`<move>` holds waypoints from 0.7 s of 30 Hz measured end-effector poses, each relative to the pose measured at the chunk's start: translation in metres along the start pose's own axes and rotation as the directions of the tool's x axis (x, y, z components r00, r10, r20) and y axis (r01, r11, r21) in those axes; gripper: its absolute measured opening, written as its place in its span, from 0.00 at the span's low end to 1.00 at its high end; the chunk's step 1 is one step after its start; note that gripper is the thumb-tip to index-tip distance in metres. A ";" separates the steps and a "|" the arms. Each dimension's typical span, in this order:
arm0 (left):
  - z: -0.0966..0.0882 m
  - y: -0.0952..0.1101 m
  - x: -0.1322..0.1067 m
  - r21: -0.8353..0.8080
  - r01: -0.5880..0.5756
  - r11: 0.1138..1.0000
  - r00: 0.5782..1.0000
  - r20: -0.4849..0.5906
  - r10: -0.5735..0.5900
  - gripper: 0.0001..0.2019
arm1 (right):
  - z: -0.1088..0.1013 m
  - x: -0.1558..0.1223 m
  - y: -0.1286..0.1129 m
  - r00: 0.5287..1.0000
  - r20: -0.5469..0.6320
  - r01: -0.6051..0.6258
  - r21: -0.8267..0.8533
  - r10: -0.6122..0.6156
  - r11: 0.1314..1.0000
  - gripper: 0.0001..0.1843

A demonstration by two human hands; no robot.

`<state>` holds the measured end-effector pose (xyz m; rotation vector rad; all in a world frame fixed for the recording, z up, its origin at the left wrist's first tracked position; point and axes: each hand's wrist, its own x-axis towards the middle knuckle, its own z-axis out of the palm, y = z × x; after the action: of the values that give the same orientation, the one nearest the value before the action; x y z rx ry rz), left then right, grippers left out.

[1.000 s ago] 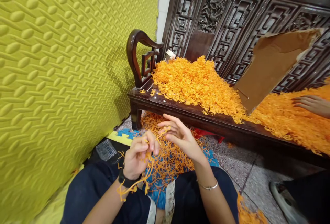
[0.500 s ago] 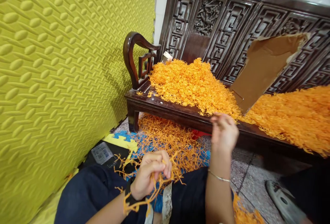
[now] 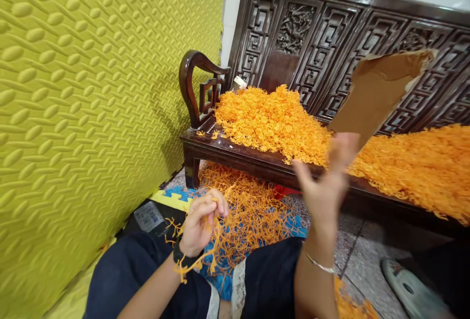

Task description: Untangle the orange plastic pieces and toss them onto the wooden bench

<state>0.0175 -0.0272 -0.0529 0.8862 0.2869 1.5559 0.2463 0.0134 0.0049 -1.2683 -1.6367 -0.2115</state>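
**Head view.** All places are given relative to the wooden bench.

1. Left hand: it was below the bench's front edge, over the lap. The fingers were curled nearly shut, and thumb and fingertips pinched a tangle of orange strands. Loose ends of the tangle hung down past the wrist.
2. Right hand: it was raised in front of the bench's front rail, with the fingers spread wide. It appeared to hold nothing, but the hand was blurred, so a small piece could not be ruled out.
3. Stock: a deep orange heap covered the bench seat. A looser scatter of strands lay on the floor under and in front of the bench.
4. Surroundings: a cardboard sheet leaned on the bench back. A yellow foam panel stood to the bench's left. A slipper lay on the floor below the bench's right part.

**Handling assessment.** The strands looked thin, very light and springy. They would probably snag on each other and might snap at fine joints. A pinch grip at a thicker stem or junction was judged better than one at the tips.
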 end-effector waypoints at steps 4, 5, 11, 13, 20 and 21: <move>-0.011 0.005 0.008 0.044 -0.092 0.995 0.990 -0.105 0.096 0.18 | 0.044 -0.010 -0.010 0.960 0.278 -0.080 0.250 0.008 0.965 0.34; -0.013 0.006 0.010 0.065 -0.103 0.993 0.986 -0.124 0.111 0.16 | 0.051 -0.014 -0.016 0.923 0.385 -0.136 0.330 -0.002 0.934 0.27; -0.021 0.013 0.014 0.284 -0.096 0.954 0.995 0.029 0.092 0.22 | 0.061 -0.033 -0.058 0.708 0.676 -0.399 0.619 -0.202 0.676 0.26; -0.021 0.015 0.013 0.304 -0.051 0.951 0.997 0.078 0.029 0.28 | 0.063 -0.038 -0.068 0.699 0.682 -0.378 0.608 -0.215 0.698 0.35; -0.029 0.012 0.014 0.507 -0.057 0.860 0.992 0.123 -0.006 0.36 | 0.074 -0.054 -0.081 0.738 0.664 -0.379 0.553 -0.118 0.742 0.22; -0.031 0.010 0.015 0.532 -0.066 0.844 0.992 0.127 -0.003 0.36 | 0.075 -0.054 -0.082 0.757 0.649 -0.418 0.569 -0.074 0.708 0.15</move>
<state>-0.0104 -0.0060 -0.0618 1.4254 0.6428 1.4615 0.1327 -0.0072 -0.0390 -0.9146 -1.8447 1.0081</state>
